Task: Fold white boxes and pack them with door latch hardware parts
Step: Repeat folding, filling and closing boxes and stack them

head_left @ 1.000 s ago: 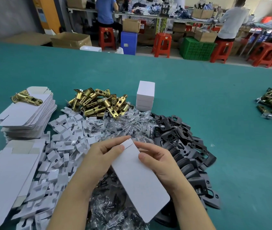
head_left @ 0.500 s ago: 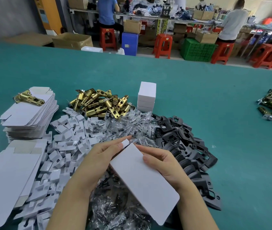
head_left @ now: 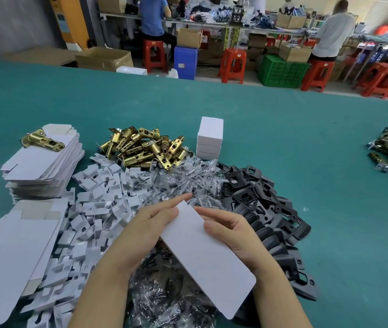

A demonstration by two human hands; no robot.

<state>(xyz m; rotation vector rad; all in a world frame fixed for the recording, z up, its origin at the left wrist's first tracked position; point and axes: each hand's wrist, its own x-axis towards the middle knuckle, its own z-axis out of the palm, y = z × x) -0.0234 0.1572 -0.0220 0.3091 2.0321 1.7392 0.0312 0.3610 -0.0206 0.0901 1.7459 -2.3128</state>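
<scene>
Two hands clamp the long white cardboard box: left hand at nine o'clock, right hand at three.

Your single head camera looks forward and down from close above your left hand and right hand, over the green table, toward distant workbenches.

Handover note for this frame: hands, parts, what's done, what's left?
Both hands, left hand and right hand, hold one white box, flat-looking, over the bag pile.
Brass latches lie behind, black plates right, white inserts and flat blanks left.
Done: stacked boxes behind the bags.
Left: shape this box, fill, close.
</scene>
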